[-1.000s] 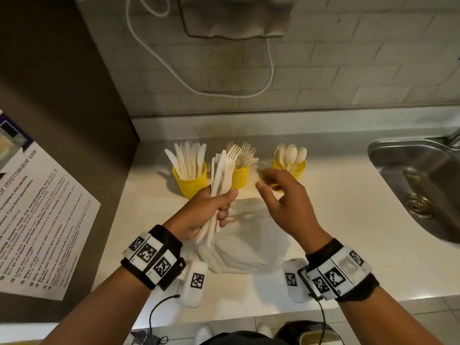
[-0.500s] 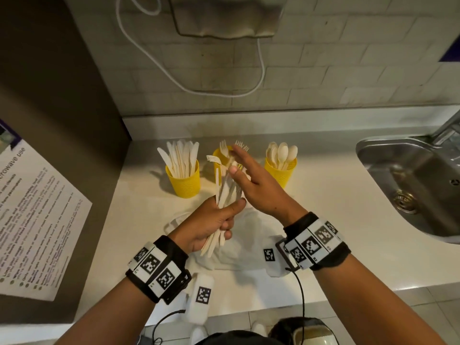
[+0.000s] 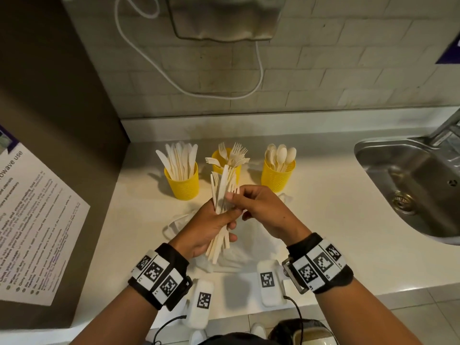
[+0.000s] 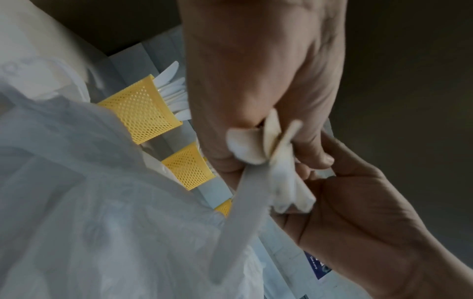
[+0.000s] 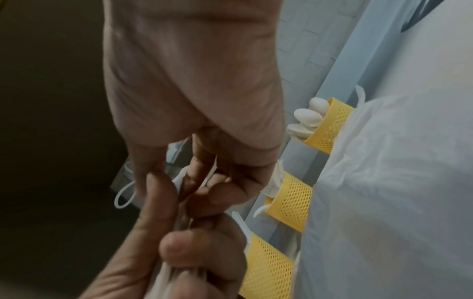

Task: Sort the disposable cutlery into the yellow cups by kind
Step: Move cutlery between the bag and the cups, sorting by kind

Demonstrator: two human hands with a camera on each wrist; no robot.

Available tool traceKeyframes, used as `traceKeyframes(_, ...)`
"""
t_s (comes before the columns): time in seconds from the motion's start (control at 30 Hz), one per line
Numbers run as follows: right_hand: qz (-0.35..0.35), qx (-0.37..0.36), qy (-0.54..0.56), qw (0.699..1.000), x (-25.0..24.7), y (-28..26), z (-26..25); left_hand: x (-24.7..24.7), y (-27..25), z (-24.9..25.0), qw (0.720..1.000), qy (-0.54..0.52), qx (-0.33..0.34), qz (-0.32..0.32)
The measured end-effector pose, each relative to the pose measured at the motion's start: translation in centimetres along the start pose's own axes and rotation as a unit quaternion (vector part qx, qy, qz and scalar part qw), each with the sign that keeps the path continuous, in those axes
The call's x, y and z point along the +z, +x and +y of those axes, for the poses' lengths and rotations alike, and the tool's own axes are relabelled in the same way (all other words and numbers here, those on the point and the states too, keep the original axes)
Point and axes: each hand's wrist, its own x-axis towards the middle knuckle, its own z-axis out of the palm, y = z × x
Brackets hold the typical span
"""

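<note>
Three yellow mesh cups stand in a row at the back of the counter: the knife cup (image 3: 183,183), the fork cup (image 3: 216,161) and the spoon cup (image 3: 277,176). In front of them my left hand (image 3: 227,221) grips a bundle of pale mixed cutlery (image 3: 220,192) by the handles, heads pointing up. My right hand (image 3: 234,199) meets it from the right, thumb and fingers pinching one piece in the bundle; which kind is hidden. The handle ends (image 4: 268,149) stick out below my left fist. The right wrist view shows the spoon cup (image 5: 329,125) and fork cup (image 5: 290,200).
A crumpled white plastic bag (image 3: 251,245) lies on the counter under my hands. A steel sink (image 3: 410,185) is set in at the right. A dark cabinet side with a printed notice (image 3: 32,220) walls off the left. A white cable (image 3: 189,88) hangs on the tiled wall.
My right hand came back from near the spoon cup to the bundle. Its fingers, stretched over the fork heads half a second ago, now curl and pinch a piece lower down. The left hand keeps its grip.
</note>
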Motion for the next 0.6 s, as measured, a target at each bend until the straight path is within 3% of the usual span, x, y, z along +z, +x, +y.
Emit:
traceKeyframes(0.1,-0.015,-0.007,0.011,1.000,0.2,0.1,0.2,-0.2,-0.1,-0.4,1.000,0.000,0.000,0.007)
traceKeyframes(0.27,0.105,0.004,0.063,0.992,0.0,0.7,0.1,-0.9,-0.6,-0.3,0.993,-0.117,-0.033,0.000)
traceKeyframes(0.4,0.164,-0.028,0.106,0.980,-0.1,1.1,-0.3,-1.0,-0.6,-0.9,0.991,-0.125,-0.042,0.001)
traceKeyframes(0.6,0.090,0.045,0.101,0.990,-0.1,1.4,-0.3,-1.0,-0.8,-1.3,0.988,-0.132,-0.069,-0.051)
